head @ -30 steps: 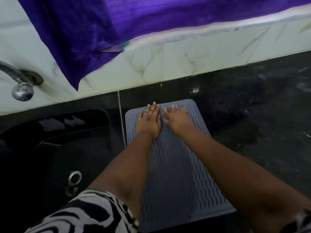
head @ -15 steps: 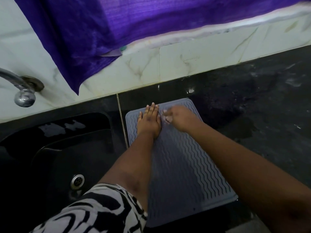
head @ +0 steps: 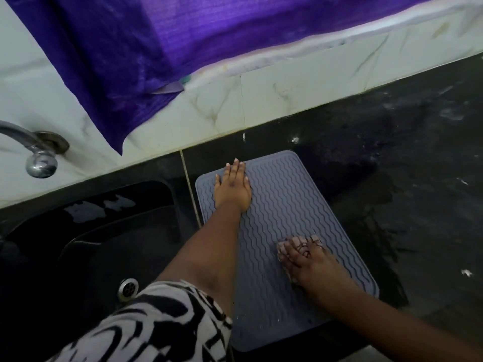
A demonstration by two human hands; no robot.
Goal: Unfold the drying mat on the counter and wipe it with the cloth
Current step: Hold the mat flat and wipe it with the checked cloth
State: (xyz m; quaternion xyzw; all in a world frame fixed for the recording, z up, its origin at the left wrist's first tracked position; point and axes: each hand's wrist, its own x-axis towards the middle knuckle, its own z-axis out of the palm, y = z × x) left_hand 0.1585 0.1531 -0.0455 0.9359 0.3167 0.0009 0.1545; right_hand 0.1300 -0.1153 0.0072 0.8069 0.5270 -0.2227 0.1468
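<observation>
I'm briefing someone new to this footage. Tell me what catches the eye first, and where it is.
A grey ribbed mat lies flat on the black counter, with the left hand pressed on its far corner and the right hand nearer the middle. A purple cloth hangs over the white tiles behind, and a tap juts over the dark sink at left.

Left hand [head: 232, 186] lies flat, palm down, arm stretched forward; right hand [head: 307, 259] lies flat nearer, fingers spread.
</observation>
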